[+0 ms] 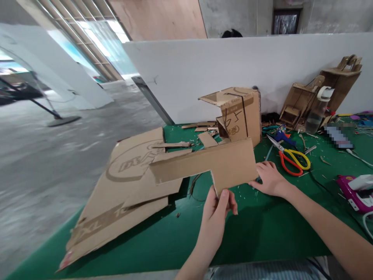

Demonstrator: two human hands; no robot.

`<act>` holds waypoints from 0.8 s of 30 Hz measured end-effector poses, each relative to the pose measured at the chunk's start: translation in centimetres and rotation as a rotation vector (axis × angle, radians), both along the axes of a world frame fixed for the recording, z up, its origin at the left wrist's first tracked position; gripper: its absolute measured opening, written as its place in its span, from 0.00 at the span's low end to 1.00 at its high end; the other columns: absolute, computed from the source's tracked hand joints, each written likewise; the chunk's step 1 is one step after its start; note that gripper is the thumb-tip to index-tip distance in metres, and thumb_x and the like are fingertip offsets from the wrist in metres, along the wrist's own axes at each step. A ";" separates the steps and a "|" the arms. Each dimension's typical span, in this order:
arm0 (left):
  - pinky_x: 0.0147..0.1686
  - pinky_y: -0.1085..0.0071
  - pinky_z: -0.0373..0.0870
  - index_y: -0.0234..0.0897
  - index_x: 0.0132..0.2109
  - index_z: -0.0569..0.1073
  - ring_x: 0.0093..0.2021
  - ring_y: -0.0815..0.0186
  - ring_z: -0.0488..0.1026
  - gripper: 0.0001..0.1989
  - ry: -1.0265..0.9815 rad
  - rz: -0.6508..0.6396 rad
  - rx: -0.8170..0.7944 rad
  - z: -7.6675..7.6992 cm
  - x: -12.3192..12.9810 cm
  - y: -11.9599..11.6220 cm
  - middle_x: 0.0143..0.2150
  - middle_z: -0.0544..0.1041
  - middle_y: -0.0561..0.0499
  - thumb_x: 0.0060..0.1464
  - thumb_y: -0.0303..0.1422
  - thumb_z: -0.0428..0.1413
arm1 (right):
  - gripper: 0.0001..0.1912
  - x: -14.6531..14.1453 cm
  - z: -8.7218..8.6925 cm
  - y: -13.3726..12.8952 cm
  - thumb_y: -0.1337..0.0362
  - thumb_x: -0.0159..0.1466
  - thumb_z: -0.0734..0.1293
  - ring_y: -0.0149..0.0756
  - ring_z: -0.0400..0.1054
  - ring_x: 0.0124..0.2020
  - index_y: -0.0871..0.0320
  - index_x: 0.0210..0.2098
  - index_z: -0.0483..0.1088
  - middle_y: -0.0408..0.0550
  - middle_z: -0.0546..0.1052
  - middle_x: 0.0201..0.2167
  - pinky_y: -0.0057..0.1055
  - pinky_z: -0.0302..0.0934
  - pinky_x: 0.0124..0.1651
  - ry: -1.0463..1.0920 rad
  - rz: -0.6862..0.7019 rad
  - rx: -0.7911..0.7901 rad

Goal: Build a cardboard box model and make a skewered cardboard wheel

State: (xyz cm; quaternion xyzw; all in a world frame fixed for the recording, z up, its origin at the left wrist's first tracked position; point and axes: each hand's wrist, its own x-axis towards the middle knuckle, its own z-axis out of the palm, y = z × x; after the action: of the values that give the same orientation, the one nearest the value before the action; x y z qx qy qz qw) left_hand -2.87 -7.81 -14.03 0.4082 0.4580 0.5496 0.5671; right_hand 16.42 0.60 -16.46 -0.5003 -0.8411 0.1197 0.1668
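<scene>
A piece of brown cardboard point(233, 163), a long arm with a wider end at the right, is raised above the green table. My left hand point(217, 212) pinches its lower edge between thumb and fingers. Just right of the cardboard, my right hand point(271, 179) rests low at the tabletop, its fingers curled round something thin and bluish, mostly hidden. Scissors point(296, 161) with one red and one yellow handle lie beyond my right hand. Behind the held piece stands a cardboard box point(243, 116) with dark marks on it.
Large flat cardboard sheets point(116, 194) cover the left of the green table point(250, 241). Cardboard scraps lie near the box. At the right are a clear bottle point(317, 111), cardboard constructions point(300, 101), a phone point(339, 136) and a magenta device point(354, 192). A white partition point(186, 77) stands behind.
</scene>
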 end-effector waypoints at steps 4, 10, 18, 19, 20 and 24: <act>0.24 0.75 0.64 0.41 0.38 0.65 0.24 0.74 0.64 0.13 -0.138 -0.030 -0.105 0.6 1.0 0.0 0.29 0.66 0.57 0.56 0.44 0.58 | 0.17 0.8 -0.2 0.4 0.52 0.61 0.68 0.46 0.66 0.51 0.57 0.43 0.70 0.51 0.76 0.45 0.46 0.53 0.57 0.056 -0.041 0.027; 0.32 0.66 0.77 0.41 0.44 0.68 0.37 0.65 0.75 0.13 -0.316 -0.108 -0.447 0.8 0.9 -0.4 0.41 0.73 0.50 0.53 0.36 0.62 | 0.16 1.9 -0.1 1.2 0.59 0.60 0.70 0.47 0.69 0.48 0.59 0.46 0.69 0.53 0.78 0.44 0.44 0.57 0.53 0.022 -0.156 0.156; 0.22 0.67 0.74 0.40 0.55 0.66 0.30 0.58 0.78 0.27 0.235 -0.460 -0.555 2.4 -2.0 -1.2 0.39 0.78 0.42 0.53 0.48 0.59 | 0.19 3.6 -0.1 1.7 0.52 0.64 0.66 0.50 0.69 0.47 0.60 0.47 0.71 0.56 0.78 0.45 0.47 0.58 0.53 0.043 -0.277 0.263; 0.21 0.68 0.72 0.39 0.52 0.68 0.27 0.60 0.77 0.25 0.346 -0.503 -0.515 2.9 -2.3 -1.1 0.37 0.78 0.43 0.53 0.49 0.58 | 0.19 3.4 -0.1 1.6 0.52 0.64 0.65 0.49 0.69 0.47 0.60 0.47 0.71 0.55 0.78 0.45 0.47 0.58 0.53 0.077 -0.260 0.248; 0.20 0.69 0.70 0.39 0.47 0.71 0.24 0.62 0.76 0.22 0.458 -0.544 -0.461 3.3 -2.6 -0.8 0.35 0.78 0.44 0.53 0.50 0.56 | 0.19 3.1 -0.1 1.5 0.52 0.65 0.65 0.49 0.69 0.47 0.59 0.47 0.71 0.55 0.78 0.45 0.46 0.58 0.54 0.101 -0.233 0.226; 0.25 0.69 0.65 0.40 0.39 0.73 0.25 0.62 0.73 0.19 0.966 -0.441 -0.083 4.1 -2.9 2.3 0.30 0.77 0.47 0.60 0.49 0.47 | 0.18 1.6 0.2 0.8 0.54 0.64 0.66 0.47 0.67 0.50 0.57 0.49 0.70 0.53 0.77 0.47 0.45 0.58 0.55 0.130 -0.104 0.132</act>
State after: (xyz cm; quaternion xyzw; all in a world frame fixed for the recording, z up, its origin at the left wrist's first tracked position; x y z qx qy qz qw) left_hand -5.81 -5.54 -9.93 0.6786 0.5917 0.1482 0.4092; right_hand 18.07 1.39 -16.25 -0.5223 -0.8076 0.0873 0.2596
